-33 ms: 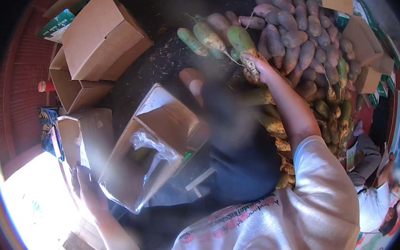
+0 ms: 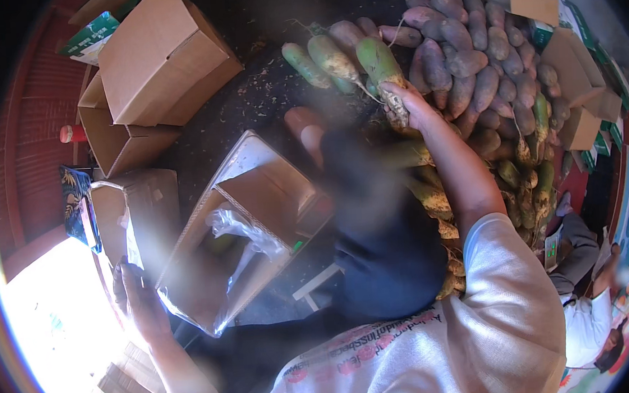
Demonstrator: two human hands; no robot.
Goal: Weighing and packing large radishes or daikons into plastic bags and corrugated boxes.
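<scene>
My right hand [image 2: 411,105] is closed round the tapered, dirt-covered end of a large green radish [image 2: 378,61], which lies at the near edge of a pile. Beside it, to the left, are a pale green radish [image 2: 332,55] with a long thin root and another green radish [image 2: 303,64]. My left hand [image 2: 145,308] is at the lower left, its fingers stretched out and holding nothing visible. It is next to an opened cardboard box [image 2: 189,265] lined with clear plastic [image 2: 233,223]. Something dim and greenish lies inside the box; haze blurs it.
Many reddish-purple radishes [image 2: 465,63] are heaped at the upper right, with green ones [image 2: 507,174] nearer. Cardboard boxes [image 2: 151,62] stand at the upper left, more [image 2: 573,65] at the far right. A person [image 2: 589,324] sits at the lower right near a small scale [image 2: 552,250].
</scene>
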